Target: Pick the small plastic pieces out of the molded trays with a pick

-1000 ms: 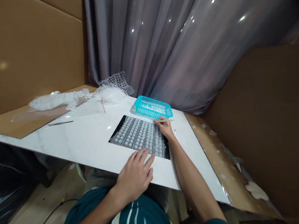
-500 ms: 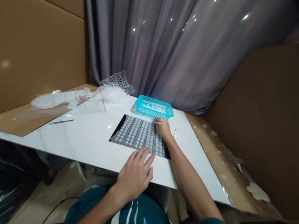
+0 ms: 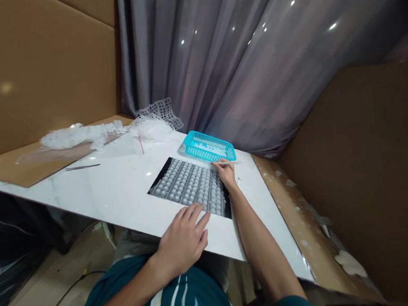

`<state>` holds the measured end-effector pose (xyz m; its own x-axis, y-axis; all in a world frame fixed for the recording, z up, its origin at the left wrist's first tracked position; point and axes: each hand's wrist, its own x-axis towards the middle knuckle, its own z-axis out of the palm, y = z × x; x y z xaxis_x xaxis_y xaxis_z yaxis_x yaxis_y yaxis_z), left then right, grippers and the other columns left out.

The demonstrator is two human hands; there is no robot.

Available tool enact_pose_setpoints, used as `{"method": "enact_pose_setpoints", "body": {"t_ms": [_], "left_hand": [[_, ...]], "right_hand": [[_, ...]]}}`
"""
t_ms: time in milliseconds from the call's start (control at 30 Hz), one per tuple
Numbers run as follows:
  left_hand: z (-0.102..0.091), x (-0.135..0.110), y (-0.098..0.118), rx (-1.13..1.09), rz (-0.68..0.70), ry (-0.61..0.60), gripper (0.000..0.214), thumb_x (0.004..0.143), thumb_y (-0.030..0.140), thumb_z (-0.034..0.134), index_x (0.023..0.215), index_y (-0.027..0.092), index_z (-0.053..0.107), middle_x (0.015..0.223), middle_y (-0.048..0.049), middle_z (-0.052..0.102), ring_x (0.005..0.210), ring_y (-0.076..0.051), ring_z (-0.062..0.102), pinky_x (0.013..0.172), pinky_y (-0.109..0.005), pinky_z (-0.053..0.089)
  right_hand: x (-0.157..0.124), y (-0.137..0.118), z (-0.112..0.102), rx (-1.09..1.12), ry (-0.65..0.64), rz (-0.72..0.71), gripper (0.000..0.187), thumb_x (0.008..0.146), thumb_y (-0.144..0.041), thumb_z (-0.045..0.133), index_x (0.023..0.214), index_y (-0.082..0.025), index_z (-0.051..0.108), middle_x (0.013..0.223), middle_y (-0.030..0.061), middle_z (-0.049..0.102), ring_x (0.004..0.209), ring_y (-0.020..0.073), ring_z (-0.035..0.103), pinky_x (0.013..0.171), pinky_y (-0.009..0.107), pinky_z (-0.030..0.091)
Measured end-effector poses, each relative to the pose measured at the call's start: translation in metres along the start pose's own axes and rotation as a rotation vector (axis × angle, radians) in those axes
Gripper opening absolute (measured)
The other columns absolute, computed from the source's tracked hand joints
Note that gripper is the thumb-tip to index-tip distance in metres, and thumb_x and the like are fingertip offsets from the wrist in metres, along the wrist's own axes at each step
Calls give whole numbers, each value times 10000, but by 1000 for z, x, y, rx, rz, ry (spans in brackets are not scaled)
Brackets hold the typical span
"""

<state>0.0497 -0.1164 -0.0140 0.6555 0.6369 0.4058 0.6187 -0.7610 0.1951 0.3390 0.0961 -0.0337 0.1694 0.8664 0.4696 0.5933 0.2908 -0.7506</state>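
Observation:
A black sheet (image 3: 188, 184) covered with rows of small grey-white round dots lies on the white table (image 3: 119, 187). My left hand (image 3: 185, 238) rests flat on the table's near edge, fingers stretched out, fingertips touching the sheet's near side. My right hand (image 3: 226, 174) is at the sheet's far right corner, fingers pinched round a thin pale stick (image 3: 230, 162). Right behind that hand sits a turquoise plastic basket (image 3: 207, 147) with small white pieces in it.
A thin dark tool (image 3: 82, 167) lies on the table to the left. White perforated sheet scraps (image 3: 84, 135) are heaped at the back left on a brown board. Grey curtain hangs behind, cardboard walls stand left and right. A red thin stick (image 3: 141, 144) lies near the scraps.
My right hand shifted slightly at the sheet's far corner, and the stick's angle changed. My left hand stayed put.

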Motion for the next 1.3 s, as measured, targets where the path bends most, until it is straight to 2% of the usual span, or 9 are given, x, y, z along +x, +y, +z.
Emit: {"method": "enact_pose_setpoints", "body": {"t_ms": [200,467,633,800,933,1033,1167,1300], "left_hand": [[1,-1,0,-1,-2,-3,475,1102,362,470,1554,222,511,1629,-120,518,1523,-320,452,1230,-505,357],[1,-1,1,-9,-1,20,479,1101,362,472,1557,221,511,1637,-118,516,1533,-312,445,1248,-504,333],[1,-1,1,-2,-2,13,476,1106,362,464,1555,213,514,1641,-120,511,1536,-315,441,1249,-504,328],[3,-1,0,-5,-8,29,483,1101,368,470,1562,231,508,1646,-115,507,1542,-312,437,1252,-506,329],[3,-1,1,-6,-10,26,481,1100,363,470,1559,223,510,1643,-117,509,1542,-317,434,1248,-509,334],[2,-1,2,-8,-12,19,476,1102,356,467,1554,215,514,1640,-118,510,1543,-321,430,1244,-506,339],[2,-1,2,-10,-19,17,472,1096,350,477,1546,214,519,1636,-122,510,1533,-324,441,1242,-510,344],[2,0,2,-13,-14,14,468,1085,347,490,1535,220,526,1622,-122,522,1511,-324,466,1232,-509,361]], "right_hand": [[-3,-10,9,16,-25,-44,322,899,-538,708,776,-240,701,851,60,770,796,256,637,737,366,480],[-4,-10,9,-9,-43,-49,347,921,-549,684,749,-250,647,750,26,695,751,240,605,694,347,454],[-5,-12,9,-45,-53,-64,333,934,-524,671,746,-251,637,755,36,706,766,249,623,702,350,461],[-5,-17,12,-115,-67,-78,258,937,-423,650,742,-259,615,852,41,770,824,265,669,734,352,473],[-5,-21,16,-202,-65,-74,161,926,-341,668,780,-272,671,937,47,793,880,290,675,753,357,435],[-5,-26,20,-311,-84,-93,120,935,-285,671,819,-280,702,917,68,781,912,310,669,798,370,401],[-5,-33,24,-527,-152,-154,137,954,-188,628,876,-261,714,824,116,734,960,326,654,940,411,349],[-4,-35,28,-487,-153,-140,178,913,-110,615,883,-257,710,804,122,707,980,326,643,995,425,317]]}}
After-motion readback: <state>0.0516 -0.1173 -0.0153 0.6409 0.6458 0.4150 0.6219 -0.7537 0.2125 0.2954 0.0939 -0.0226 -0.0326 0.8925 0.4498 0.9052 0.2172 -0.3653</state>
